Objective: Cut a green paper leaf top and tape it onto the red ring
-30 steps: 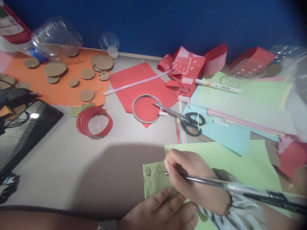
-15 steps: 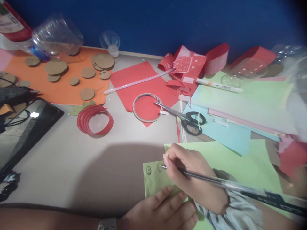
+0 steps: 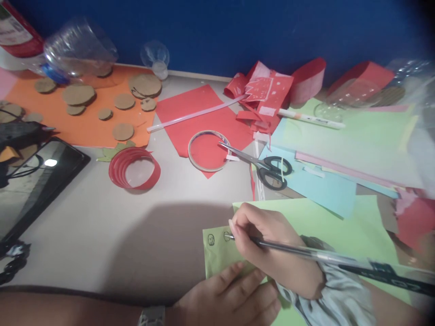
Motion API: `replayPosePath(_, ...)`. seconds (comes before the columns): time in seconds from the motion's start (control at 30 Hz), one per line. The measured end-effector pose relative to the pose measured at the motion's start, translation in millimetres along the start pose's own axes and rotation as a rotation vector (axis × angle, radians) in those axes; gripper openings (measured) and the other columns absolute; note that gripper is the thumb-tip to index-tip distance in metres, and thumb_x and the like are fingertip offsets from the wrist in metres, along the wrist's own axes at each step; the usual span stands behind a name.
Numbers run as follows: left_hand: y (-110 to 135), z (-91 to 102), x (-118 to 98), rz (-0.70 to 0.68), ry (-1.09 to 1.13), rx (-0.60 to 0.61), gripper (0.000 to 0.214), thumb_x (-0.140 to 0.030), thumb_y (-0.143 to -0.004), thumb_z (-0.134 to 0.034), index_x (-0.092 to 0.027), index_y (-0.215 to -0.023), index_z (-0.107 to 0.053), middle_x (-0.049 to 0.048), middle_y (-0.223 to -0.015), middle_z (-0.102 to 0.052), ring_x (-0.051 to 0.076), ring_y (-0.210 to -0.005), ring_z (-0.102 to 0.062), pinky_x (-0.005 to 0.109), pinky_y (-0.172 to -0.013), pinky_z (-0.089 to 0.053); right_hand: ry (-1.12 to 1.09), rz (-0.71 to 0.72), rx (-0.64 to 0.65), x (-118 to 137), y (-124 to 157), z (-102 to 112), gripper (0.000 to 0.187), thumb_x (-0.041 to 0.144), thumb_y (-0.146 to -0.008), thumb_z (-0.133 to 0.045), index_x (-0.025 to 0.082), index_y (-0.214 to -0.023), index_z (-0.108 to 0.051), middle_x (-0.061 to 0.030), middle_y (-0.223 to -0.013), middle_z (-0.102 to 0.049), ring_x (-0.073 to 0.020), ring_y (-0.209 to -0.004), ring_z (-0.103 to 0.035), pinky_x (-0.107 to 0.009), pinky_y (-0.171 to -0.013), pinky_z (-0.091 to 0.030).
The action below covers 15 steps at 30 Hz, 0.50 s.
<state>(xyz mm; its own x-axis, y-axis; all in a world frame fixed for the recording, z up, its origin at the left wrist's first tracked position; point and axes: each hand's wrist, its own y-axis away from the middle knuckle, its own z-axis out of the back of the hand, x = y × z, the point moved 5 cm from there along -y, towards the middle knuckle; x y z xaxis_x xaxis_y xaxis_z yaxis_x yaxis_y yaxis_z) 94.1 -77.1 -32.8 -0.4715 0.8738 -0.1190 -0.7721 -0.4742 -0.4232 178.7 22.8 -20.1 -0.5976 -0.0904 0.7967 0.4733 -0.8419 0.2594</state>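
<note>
My right hand grips a black and clear ballpoint pen, its tip on a small green paper piece. A small drawn face shows on the left of this piece, and a second outline lies under the pen tip. My left hand, with a watch at its wrist, lies flat on the same piece with its fingers spread. Beneath and beyond my right hand is a larger light green sheet, partly hidden by my hand and sleeve.
Black-handled scissors lie beside a tape ring on red paper. Nearer left are a red paper-covered ring and a dark phone or tablet. Cardboard discs, a plastic bottle and paper scraps line the back.
The pen tip has shifted slightly left along the second outline, which has gained pen strokes. My left hand stays in place.
</note>
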Motion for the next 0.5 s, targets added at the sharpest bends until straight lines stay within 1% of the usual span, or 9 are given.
replayPosePath(0.13,-1.4,2.3,0.4,0.0,0.013,-0.007,0.025,-0.03,-0.095,-0.049,-0.033,-0.112,-0.066,-0.0089,-0.123,-0.062,0.014,-0.111,-0.052,0.029,-0.097,-0.038,0.044,0.026,-0.045,1.4,0.3,2.3,0.025,0.022,-0.092,-0.043,0.021,-0.069,-0.034,0.0081,-0.055,-0.038,-0.0068,-0.047,-0.037,-0.019,-0.047,-0.031)
replayPosePath(0.23,-0.9,2.0,0.5,-0.016,0.009,0.024,0.025,-0.03,-0.095,-0.049,-0.032,-0.114,-0.064,-0.0073,-0.126,-0.06,0.015,-0.113,-0.051,0.029,-0.097,-0.038,0.05,0.03,-0.052,2.8,0.0,3.2,0.024,0.02,-0.092,-0.043,0.021,-0.069,-0.034,0.0084,-0.055,-0.037,-0.0068,-0.047,-0.036,-0.019,-0.046,-0.03)
replayPosePath(0.33,0.4,1.2,0.8,-0.021,0.009,0.04,0.026,-0.029,-0.095,-0.048,-0.032,-0.116,-0.064,-0.0079,-0.127,-0.06,0.014,-0.113,-0.051,0.029,-0.098,-0.038,0.057,0.034,-0.065,4.3,-0.2,4.3,0.024,0.02,-0.092,-0.043,0.021,-0.069,-0.033,0.0083,-0.054,-0.038,-0.0069,-0.046,-0.037,-0.02,-0.046,-0.031)
replayPosePath(0.5,-0.4,1.4,2.2,-0.011,0.013,0.003,0.025,-0.03,-0.095,-0.048,-0.033,-0.113,-0.065,-0.0092,-0.124,-0.062,0.014,-0.112,-0.052,0.029,-0.098,-0.039,0.059,0.043,-0.086,6.3,-0.8,5.9,0.024,0.019,-0.092,-0.041,0.021,-0.069,-0.033,0.0088,-0.053,-0.037,-0.006,-0.045,-0.036,-0.019,-0.045,-0.03)
